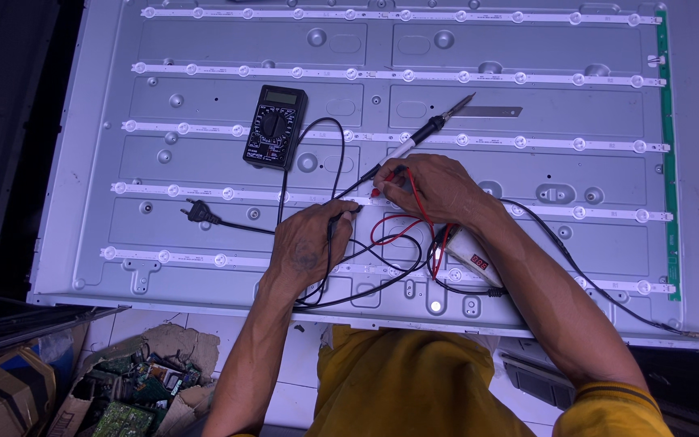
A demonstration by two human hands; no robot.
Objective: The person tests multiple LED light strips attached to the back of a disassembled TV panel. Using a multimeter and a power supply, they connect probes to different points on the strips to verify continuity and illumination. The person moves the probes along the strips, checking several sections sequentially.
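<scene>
A large grey metal backlight panel (228, 166) lies flat, crossed by several white LED strips (446, 141). My left hand (311, 243) pinches a black test probe (348, 214) against one strip. My right hand (434, 190) holds a red test probe (379, 193) on the same strip, a little to the right. Red and black leads (394, 235) loop between my wrists. A black multimeter (275, 126) rests on the panel above my left hand. A small white tester box (471, 259) with a red display lies under my right forearm.
A soldering iron (426, 129) lies on the panel past my right hand, its black cord ending in a loose plug (201, 213). A green circuit strip (670, 154) runs along the panel's right edge. Circuit boards in torn cardboard (127, 392) sit on the floor, lower left.
</scene>
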